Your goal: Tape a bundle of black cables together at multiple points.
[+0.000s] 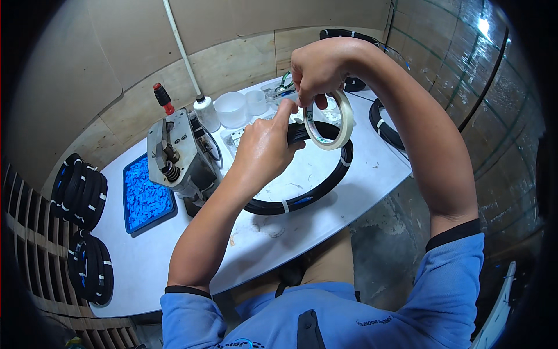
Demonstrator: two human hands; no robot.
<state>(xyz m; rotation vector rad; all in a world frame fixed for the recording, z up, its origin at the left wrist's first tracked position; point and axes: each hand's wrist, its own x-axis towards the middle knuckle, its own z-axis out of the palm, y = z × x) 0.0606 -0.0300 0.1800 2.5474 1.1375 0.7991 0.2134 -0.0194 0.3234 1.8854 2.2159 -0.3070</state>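
Note:
A coil of black cable (276, 207) stands over the white table, with a band of pale tape round its near side. My left hand (263, 139) is closed round the coil's upper left part, its index finger stretched up toward my right hand. Above the coil, my right hand (321, 67) grips a roll of cream masking tape (347, 119), which hangs in front of the coil's far right part. The fingertips of both hands come close together beside the roll. Whether a strip of tape runs between them is too small to tell.
A metal bench machine (185, 148) stands left of the coil, next to a blue tray (135, 228) of small blue pieces. Behind are a white bottle (206, 111) and plastic tubs (232, 109). More black cable coils (81, 192) lie at the left; another coil (383, 129) lies right.

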